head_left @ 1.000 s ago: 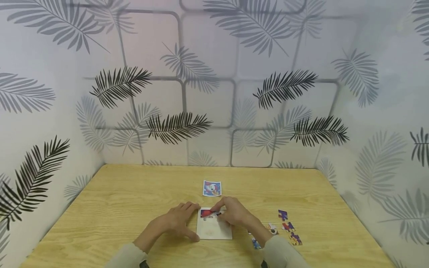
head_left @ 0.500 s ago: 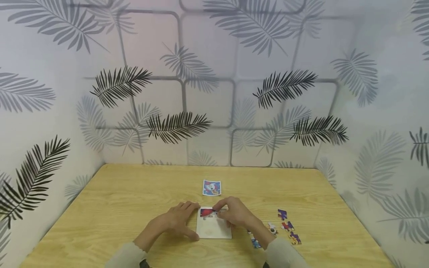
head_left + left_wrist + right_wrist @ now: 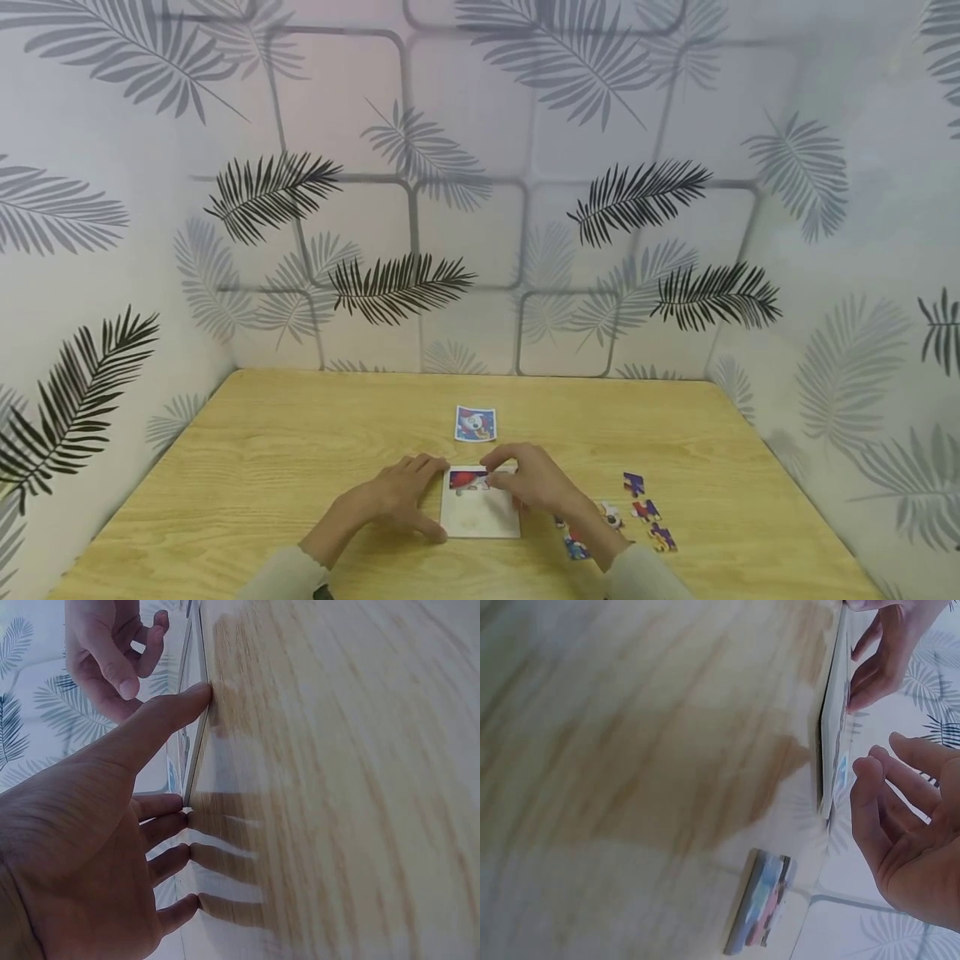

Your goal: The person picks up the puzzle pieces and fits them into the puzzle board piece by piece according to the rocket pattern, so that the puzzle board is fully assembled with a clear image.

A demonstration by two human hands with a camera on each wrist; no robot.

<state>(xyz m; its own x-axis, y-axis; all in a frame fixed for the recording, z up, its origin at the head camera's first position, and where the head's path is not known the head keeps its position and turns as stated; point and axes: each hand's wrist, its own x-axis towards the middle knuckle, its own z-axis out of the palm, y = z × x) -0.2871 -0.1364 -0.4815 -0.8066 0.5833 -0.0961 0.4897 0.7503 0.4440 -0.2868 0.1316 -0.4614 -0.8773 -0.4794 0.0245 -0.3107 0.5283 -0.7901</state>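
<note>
A thin white puzzle board lies flat on the table, with joined red, purple and white puzzle pieces along its far edge. My left hand rests at the board's left side. In the left wrist view the thumb touches the board edge and the fingertips stand on the table, spread. Over the board's far right corner hovers my right hand. Its fingers are loosely bent, with nothing visible between them, and apart from the board. That hand hides part of the board's right side.
Behind the board lies a small picture card with a white cartoon figure. Several loose puzzle pieces are scattered on the wooden table to the right, some partly behind the right forearm. A leaf-patterned wall covering encloses the table.
My right hand has let go of the pieces along the far edge and drawn slightly up and right, showing more of them. The left hand has stayed at the board's left side.
</note>
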